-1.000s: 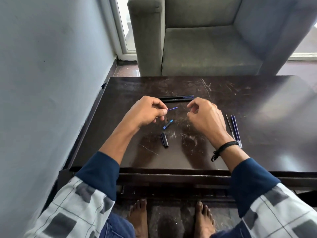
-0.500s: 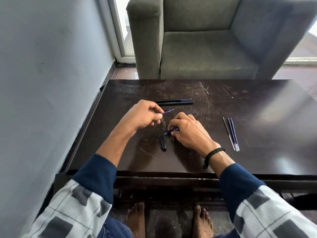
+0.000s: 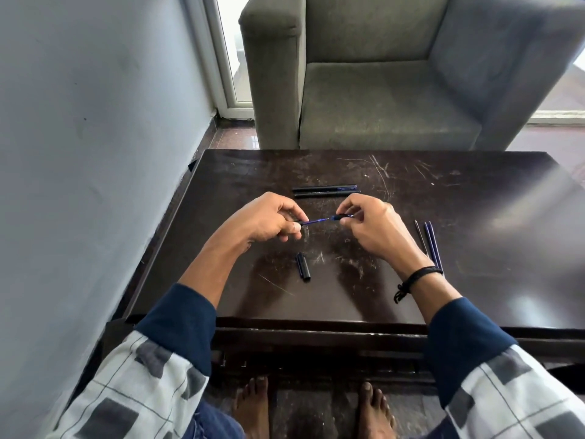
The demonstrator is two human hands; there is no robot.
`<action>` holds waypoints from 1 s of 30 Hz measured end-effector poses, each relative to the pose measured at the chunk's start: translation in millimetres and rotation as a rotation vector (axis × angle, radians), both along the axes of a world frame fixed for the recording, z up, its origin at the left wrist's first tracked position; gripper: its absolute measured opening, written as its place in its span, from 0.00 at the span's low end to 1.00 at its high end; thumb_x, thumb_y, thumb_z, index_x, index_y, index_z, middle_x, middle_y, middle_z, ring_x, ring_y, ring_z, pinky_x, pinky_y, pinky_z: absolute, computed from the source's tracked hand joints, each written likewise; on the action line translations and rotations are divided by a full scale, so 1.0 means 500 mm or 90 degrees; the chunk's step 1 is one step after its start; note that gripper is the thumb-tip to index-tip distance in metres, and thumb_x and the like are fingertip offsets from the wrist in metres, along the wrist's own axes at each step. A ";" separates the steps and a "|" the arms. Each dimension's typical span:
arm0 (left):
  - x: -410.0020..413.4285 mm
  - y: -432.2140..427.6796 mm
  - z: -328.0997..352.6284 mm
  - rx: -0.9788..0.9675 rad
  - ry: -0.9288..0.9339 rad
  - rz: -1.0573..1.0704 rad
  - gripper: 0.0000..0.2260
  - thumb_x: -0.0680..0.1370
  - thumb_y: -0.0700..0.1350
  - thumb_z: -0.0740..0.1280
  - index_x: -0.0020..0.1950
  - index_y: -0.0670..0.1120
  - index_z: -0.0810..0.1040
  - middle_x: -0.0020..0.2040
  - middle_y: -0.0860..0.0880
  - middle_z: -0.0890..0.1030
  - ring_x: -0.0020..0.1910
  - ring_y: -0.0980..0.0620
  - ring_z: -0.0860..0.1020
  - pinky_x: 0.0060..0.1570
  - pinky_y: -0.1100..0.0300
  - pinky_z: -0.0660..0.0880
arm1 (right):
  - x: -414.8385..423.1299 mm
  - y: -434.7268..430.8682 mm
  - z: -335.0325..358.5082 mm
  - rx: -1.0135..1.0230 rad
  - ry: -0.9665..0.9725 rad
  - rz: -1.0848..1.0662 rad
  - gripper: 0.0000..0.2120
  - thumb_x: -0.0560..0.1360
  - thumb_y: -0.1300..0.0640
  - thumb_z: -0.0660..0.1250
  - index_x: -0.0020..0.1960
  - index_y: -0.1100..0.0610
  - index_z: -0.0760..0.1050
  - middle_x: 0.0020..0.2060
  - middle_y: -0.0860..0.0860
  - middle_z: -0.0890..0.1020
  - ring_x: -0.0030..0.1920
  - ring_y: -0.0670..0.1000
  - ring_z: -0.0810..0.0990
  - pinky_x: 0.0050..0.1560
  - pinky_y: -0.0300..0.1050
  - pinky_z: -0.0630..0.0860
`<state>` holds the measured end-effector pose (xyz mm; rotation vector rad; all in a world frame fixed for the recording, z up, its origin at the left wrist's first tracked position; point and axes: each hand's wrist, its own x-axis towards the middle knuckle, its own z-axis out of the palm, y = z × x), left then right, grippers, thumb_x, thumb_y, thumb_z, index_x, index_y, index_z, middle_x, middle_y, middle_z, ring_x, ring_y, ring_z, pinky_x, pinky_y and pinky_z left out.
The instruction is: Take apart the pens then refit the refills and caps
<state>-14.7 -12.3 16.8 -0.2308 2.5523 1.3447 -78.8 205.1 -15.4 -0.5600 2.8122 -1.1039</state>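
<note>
Scratched dark worktop [image 3: 459,198] set before a grey armchair [image 3: 380,106]. Two black pens [image 3: 326,187] lie side by side at far centre. Three thin refills [image 3: 432,245] lie together just beside the right wrist. One black cap [image 3: 303,267] lies between the forearms. The left hand [image 3: 266,220] pinches a blue refill [image 3: 315,221] above the worktop. The refill's free end points at a small tip piece [image 3: 343,217], pinched by the right hand [image 3: 373,229]; whether the two touch cannot be told.

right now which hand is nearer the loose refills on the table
Right. The right hand is just left of the refills; the left hand is farther left, beyond it.
</note>
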 end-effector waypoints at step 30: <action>-0.004 0.007 -0.012 -0.018 -0.025 0.004 0.08 0.81 0.35 0.68 0.56 0.43 0.84 0.44 0.43 0.87 0.33 0.55 0.77 0.36 0.66 0.74 | 0.001 0.001 0.001 0.052 0.039 0.048 0.06 0.77 0.57 0.71 0.49 0.46 0.80 0.47 0.45 0.80 0.47 0.47 0.79 0.43 0.43 0.73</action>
